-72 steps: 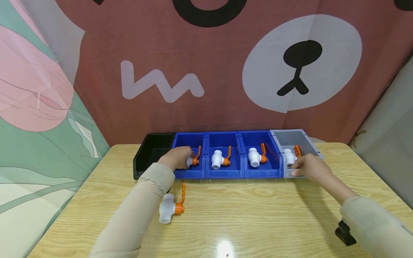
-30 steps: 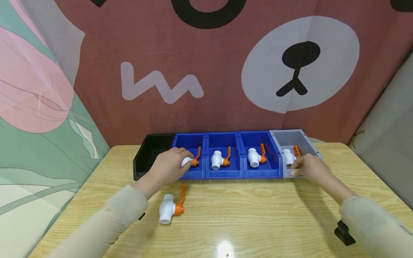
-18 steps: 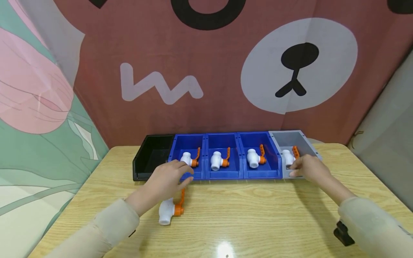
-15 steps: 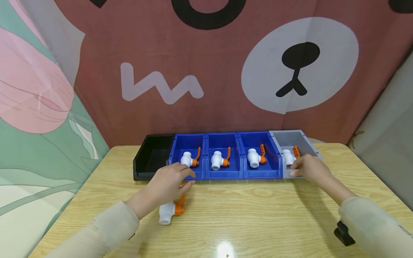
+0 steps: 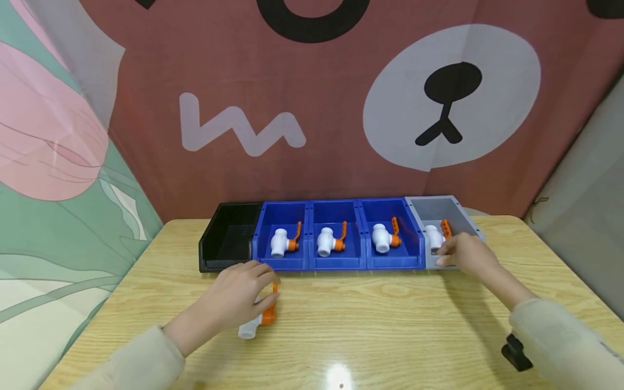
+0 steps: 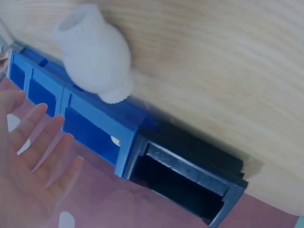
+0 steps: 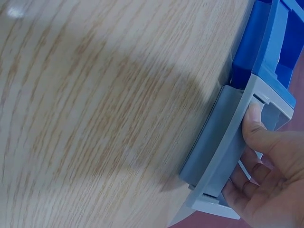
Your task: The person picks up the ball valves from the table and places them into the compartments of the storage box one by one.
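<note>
My left hand [image 5: 242,290] hovers over a white ball valve [image 5: 248,329] with an orange lever handle, lying on the table. Its fingers are spread and loosely bent in the left wrist view, with the white valve body [image 6: 97,59] apart from them. The hand hides part of this valve from above. At the right end, my right hand [image 5: 469,255] reaches over the front lip of the grey bin [image 7: 213,142], thumb and bent fingers inside beside another ball valve [image 5: 433,237]. I cannot tell whether they grip it.
Three joined blue bins [image 5: 336,264] each hold one ball valve, handles pointing back. A black bin [image 5: 229,264] stands at the row's left end. The row sits along the back of the wooden table [image 5: 390,325], before a printed cloth [image 5: 331,108].
My left hand has let go of the ball valve in the leftmost blue bin and drawn back toward me, over the valve on the table. The right hand has stayed at the grey bin.
</note>
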`<state>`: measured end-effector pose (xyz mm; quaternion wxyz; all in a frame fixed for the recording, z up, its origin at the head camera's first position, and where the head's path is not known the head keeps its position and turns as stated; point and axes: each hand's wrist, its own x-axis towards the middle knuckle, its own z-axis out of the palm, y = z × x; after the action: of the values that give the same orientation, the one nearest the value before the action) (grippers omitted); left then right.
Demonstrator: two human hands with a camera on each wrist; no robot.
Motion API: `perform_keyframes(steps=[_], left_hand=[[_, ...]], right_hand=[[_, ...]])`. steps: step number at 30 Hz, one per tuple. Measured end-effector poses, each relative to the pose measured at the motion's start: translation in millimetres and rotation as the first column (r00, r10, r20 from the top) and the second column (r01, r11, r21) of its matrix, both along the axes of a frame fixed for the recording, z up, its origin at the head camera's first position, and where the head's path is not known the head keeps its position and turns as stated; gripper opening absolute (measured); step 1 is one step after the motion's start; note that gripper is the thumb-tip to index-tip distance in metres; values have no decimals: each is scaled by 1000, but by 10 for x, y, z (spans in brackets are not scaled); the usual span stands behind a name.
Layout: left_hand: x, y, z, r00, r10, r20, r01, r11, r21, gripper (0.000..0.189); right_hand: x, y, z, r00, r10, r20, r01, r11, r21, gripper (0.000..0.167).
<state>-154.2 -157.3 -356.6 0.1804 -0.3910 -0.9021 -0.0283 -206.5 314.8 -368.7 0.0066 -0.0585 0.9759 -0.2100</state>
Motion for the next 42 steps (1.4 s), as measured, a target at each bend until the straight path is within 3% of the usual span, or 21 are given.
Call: perform_keyframes(steps=[7,14,25,42], left_hand=[[68,-103,-81,999,18,51,-17,1000,-25,25],[120,-182,-54,991,57,121,-44,994,-101,30],[178,-195,-58,981,48,189,-22,990,-138,34],[192,-216,-116,929,167,329,-84,964,-253,56]], right_hand=[[-24,-23,9,1000,10,0,-10,1000,13,21],[-24,-20,1,1000,9,10,-9,1000,26,21],[-27,-19,8,1000,16,10,-16,1000,20,19],[-21,-24,28,1000,8,27,-9,999,34,20]])
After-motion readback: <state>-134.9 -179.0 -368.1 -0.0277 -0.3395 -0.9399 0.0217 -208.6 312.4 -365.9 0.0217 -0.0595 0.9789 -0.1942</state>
